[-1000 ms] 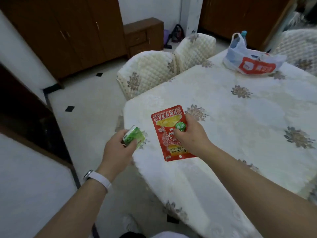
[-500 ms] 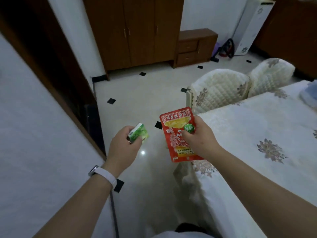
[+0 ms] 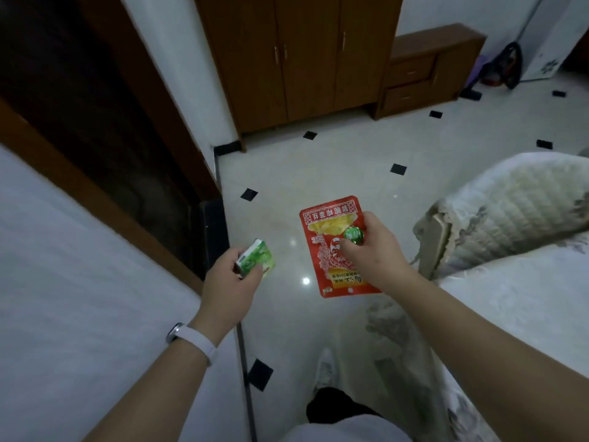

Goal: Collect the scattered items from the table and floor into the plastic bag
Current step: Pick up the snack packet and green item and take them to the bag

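My right hand [image 3: 373,250] grips a flat red snack packet [image 3: 334,250] by its right edge, with a small round green-wrapped candy [image 3: 353,234] pinched against it under the thumb. My left hand [image 3: 228,282] is closed on a small green and white box [image 3: 256,262]. Both hands hover over the shiny tiled floor, left of the table's corner. The plastic bag is out of view.
The table [image 3: 526,314] with its cream floral cloth fills the lower right, a quilted chair back [image 3: 516,215] behind it. A white wall and dark doorway [image 3: 95,138] stand on the left. Brown wardrobe [image 3: 302,59] and low drawer cabinet [image 3: 427,68] line the far wall. My foot [image 3: 325,374] is below.
My view has swung left, away from the table and the plastic bag, toward the floor and wardrobe. Both hands keep hold of their items and now hang over the floor.
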A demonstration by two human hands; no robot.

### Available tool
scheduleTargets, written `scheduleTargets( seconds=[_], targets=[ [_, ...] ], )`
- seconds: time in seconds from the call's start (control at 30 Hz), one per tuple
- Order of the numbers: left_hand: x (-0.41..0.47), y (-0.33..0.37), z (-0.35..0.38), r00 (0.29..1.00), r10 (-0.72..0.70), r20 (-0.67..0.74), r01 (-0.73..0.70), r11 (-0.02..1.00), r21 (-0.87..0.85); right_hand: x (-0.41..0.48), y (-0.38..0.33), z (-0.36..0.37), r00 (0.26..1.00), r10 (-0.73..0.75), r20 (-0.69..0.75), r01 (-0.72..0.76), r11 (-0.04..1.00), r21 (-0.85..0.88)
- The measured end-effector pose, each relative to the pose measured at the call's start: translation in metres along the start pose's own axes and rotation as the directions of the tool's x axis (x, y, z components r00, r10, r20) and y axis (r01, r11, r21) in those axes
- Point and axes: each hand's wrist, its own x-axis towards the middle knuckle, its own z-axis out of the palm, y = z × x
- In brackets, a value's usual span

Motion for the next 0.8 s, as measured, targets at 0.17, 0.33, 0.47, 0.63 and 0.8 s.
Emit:
scheduleTargets(
  seconds=[0.17, 0.33, 0.47, 0.63, 0.8],
  targets=[
    [0.094, 0.029, 0.011, 0.999, 0.020, 0.045, -0.021, 1.000, 0.021, 0.091, -0.025, -0.018, 1.000, 0.011, -0.009, -0.010, 0.999, 0.044],
    [0.171, 0.055, 0.021, 0.998, 0.041, 0.040, -0.040, 0.999, -0.037, 0.163, -0.048, -0.042, 0.999, 0.026, -0.030, -0.025, 0.998, 0.053],
    [0.232, 0.068, 0.028, 0.997, 0.065, 0.047, -0.062, 0.996, -0.060, 0.212, -0.057, -0.052, 0.998, 0.014, -0.064, -0.012, 0.999, 0.040],
    [0.321, 0.073, 0.048, 0.989, 0.115, 0.088, -0.111, 0.992, -0.055, 0.277, -0.062, -0.056, 0.990, 0.053, -0.130, -0.045, 0.997, 0.058],
    [0.433, 0.086, 0.074, 0.968, 0.167, 0.189, -0.155, 0.985, -0.078, 0.350, -0.072, -0.063, 0.963, 0.125, -0.240, -0.116, 0.992, 0.055]
  ],
)
